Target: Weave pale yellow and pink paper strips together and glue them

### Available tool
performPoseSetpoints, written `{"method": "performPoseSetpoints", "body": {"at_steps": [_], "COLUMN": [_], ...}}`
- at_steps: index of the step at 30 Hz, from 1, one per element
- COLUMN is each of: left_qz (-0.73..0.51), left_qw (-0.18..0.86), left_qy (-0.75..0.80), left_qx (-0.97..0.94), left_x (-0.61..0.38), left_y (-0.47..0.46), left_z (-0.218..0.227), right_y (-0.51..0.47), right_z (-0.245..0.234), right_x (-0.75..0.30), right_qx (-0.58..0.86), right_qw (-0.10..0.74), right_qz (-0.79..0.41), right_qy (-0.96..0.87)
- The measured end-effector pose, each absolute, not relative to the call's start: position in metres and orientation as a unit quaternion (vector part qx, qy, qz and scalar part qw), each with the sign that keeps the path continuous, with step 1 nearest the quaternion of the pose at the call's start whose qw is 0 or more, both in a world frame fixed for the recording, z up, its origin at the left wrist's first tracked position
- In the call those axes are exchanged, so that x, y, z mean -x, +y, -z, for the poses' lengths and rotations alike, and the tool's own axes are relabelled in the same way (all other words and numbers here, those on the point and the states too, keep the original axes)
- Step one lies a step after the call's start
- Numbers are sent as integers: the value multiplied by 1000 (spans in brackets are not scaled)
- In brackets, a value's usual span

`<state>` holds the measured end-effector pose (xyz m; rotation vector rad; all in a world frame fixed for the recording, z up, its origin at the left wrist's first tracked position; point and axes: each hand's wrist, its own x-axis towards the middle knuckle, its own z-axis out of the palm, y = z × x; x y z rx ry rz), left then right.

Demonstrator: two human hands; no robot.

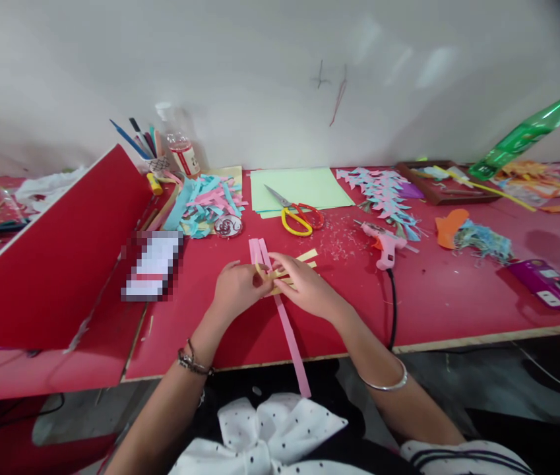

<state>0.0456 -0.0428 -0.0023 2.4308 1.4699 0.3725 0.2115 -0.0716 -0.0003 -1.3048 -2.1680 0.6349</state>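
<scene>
Pink paper strips (289, 340) run between my hands, one hanging over the table's front edge toward my lap. Pale yellow paper strips (308, 255) cross them and stick out to the right. My left hand (237, 289) pinches the strips where they meet, its thumb and index finger closed on a bent yellow end. From the other side, my right hand (309, 289) has its fingers bent over the same crossing, closed on the yellow strips. The exact weave under the fingertips is hidden. Beyond the hands lie scissors (297, 221) with yellow and red handles, on light green paper sheets (304, 185).
A pink glue gun (383, 245) with a black cord lies to the right, near folded pink-and-blue paper chains (378, 191). Left are a pile of paper strips (210, 204), a phone (154, 267) and a slanted red board (62, 264). A green bottle (527, 135) leans at far right.
</scene>
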Motion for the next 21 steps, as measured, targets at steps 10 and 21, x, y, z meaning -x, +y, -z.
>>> {"method": "performPoseSetpoints", "body": {"at_steps": [10,21], "left_qz": [-91,-106], "left_qw": [78,53], "left_qy": [531,555], "left_qx": [-839,-823], "left_x": [-56,-54], "left_y": [-43,-41], "left_z": [10,15], "right_y": [-62,-75], "right_z": [-8,-19], "right_x": [-197,-219], "right_qx": [419,392], "right_qw": [324,388], "right_qz": [-294,-302], "right_qy": [-796,-778]}}
